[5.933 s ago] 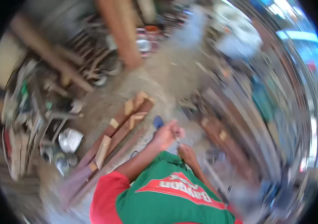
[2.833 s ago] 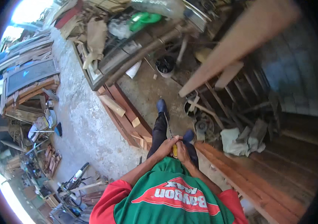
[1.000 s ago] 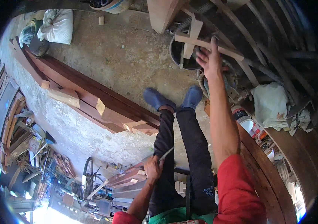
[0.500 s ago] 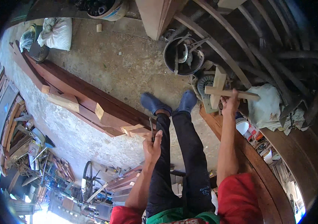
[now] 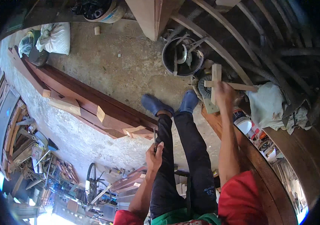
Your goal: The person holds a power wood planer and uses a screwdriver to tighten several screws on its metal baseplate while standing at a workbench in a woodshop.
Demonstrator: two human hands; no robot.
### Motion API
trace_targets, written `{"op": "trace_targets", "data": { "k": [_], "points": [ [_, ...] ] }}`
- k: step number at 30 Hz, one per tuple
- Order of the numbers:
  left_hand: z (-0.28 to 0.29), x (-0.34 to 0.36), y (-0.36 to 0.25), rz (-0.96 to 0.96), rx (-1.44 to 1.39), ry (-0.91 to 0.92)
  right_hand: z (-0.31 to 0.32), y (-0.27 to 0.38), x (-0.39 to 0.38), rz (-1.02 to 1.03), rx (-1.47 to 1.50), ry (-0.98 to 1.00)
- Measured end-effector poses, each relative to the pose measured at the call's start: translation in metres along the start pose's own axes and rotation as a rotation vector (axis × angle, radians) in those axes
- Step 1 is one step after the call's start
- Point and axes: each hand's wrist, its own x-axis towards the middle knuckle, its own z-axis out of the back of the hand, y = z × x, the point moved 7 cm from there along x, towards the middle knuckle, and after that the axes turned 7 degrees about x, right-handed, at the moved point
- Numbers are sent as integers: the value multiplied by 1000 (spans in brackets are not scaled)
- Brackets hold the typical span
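Note:
My left hand is closed around a slim metal tool, which points up beside my knee; its exact kind is too small to tell. Out to the right, my right hand is closed, slightly blurred, at the crossing of a wooden mallet. This mallet has a pale block for a head and a long handle crossing it, whose far end reaches a pale cloth. A round, ribbed machine part sits just beyond the mallet. My fingers hide part of the handle.
Long reddish-brown timbers lie on the floor to the left, with cut blocks on them. A black bucket with metal pieces stands ahead. Curved bars fill the far right. A wooden plank runs along my right side.
My right hand has moved up and slightly left, closing over the middle of the mallet, which has shifted up a little. My left hand now holds the slim tool straighter.

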Motion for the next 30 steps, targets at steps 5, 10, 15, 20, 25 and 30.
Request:
{"op": "trace_targets", "data": {
  "k": [5, 10, 15, 20, 25, 30],
  "points": [
    [-12, 0, -30, 12, -99, 32, -124, 72, 31, -13, -321, 451],
    [-5, 0, -45, 8, -53, -12, -159, 73, 44, 77, -500, 446],
    [6, 0, -45, -8, -61, -26, -112, 84, 54, 318, -616, 359],
    [10, 9, -23, 3, -83, -19, -98, 47, 50, 489, -845, 435],
    [19, 6, -22, 36, -74, -27, -84, 54, 47, 600, -882, 368],
    [24, 12, -12, 39, -71, -25, -81, 62, 49, 676, -893, 453]
  ]
}}
